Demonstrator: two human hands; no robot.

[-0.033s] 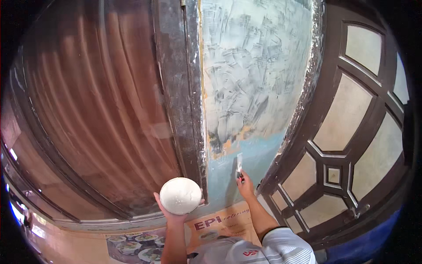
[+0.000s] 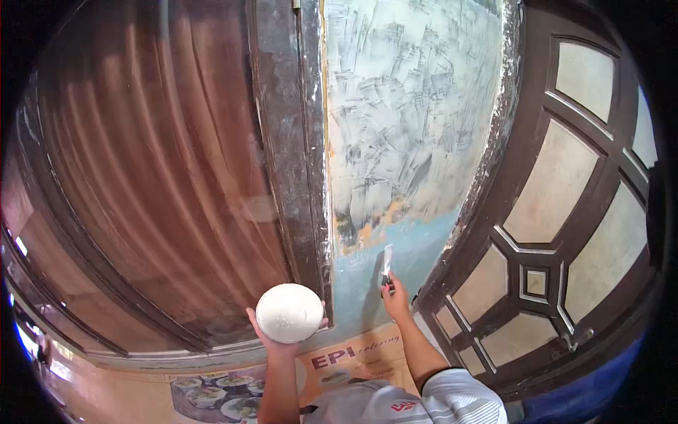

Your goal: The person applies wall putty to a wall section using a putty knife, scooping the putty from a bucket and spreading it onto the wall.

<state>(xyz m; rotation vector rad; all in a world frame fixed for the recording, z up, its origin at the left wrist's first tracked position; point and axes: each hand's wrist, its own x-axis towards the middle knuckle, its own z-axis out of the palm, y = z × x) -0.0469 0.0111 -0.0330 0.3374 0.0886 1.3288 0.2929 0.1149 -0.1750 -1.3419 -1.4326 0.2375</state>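
Observation:
A round bowl of white paste [image 2: 289,311] rests in my left hand [image 2: 279,339], whose fingers curl up around its sides at the lower middle. My right hand [image 2: 395,297] grips a putty knife [image 2: 388,261] by its dark handle, blade up with white material on it, in front of the wall's pale blue lower band [image 2: 424,247]. Above that band the wall [image 2: 402,92] carries rough whitish-grey smears with orange patches along their lower edge. Whether the blade touches the wall I cannot tell.
A dark wooden frame [image 2: 304,177] borders the wall, beside brown glazed panels [image 2: 162,177] on the left. A panelled door [image 2: 586,290] stands at the right, with a blue surface [image 2: 593,385] below. A printed sheet [image 2: 198,396] lies along the wall's base.
My right hand and the putty knife have shifted very slightly to the right. The bowl in my left hand has edged slightly upward and left.

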